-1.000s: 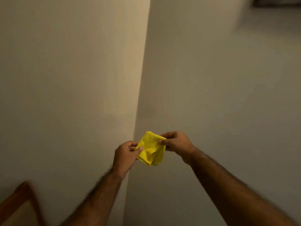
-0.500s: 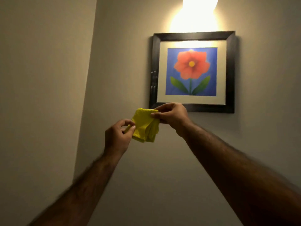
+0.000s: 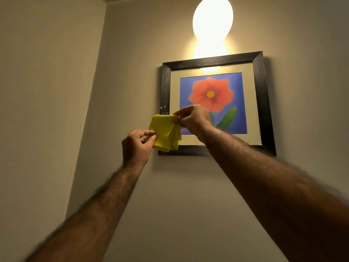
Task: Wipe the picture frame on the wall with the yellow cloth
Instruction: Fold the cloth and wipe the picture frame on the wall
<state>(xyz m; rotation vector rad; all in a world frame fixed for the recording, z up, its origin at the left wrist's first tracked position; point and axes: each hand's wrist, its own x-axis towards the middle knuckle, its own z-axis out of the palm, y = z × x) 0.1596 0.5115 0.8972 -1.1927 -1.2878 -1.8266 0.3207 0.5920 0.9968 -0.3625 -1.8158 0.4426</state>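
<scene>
Readying yellow cloth (image 3: 165,132) ahead of wiping: folded into a thick pad with several layers, raised in front of lower-left corner of picture frame (image 3: 262,103); contact with it cannot be told. Left hand (image 3: 137,146) pinched shut on cloth's lower-left edge, right hand (image 3: 192,119) pinched shut on its upper-right corner. Advisable: flatten pad into 1 palm, free other hand to steady frame, press lightly. Frame: dark wood-grain moulding, pale mat, red flower print on blue; lamp (image 3: 212,17) glowing directly above frame.
</scene>
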